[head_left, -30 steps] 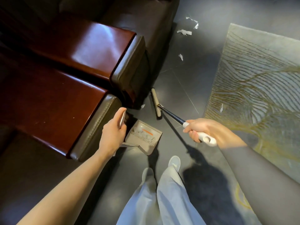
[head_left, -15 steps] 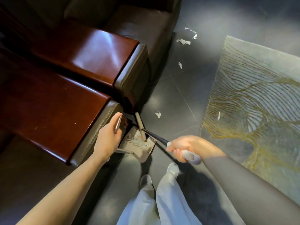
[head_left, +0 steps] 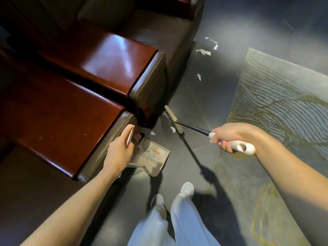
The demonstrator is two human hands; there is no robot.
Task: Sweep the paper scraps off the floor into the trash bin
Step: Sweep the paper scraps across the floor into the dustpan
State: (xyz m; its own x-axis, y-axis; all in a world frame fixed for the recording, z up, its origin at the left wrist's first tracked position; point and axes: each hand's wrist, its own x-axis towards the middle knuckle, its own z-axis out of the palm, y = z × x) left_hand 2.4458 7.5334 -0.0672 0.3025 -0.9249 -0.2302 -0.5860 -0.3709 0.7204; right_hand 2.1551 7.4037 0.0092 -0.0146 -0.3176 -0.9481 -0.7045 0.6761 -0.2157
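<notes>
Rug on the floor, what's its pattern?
Wavy dark and gold lines on the grey-green rug, best in the head view.

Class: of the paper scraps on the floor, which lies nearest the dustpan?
The small scrap just beyond the dustpan mouth, by the sofa base; another scrap lies farther, beside the broom head, and the far scraps farther still.

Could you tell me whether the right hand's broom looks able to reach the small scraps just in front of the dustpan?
Probably yes: the right hand grips the broom, whose head rests beside the scraps, and only bare floor lies between them and the dustpan held by the left hand.
</notes>
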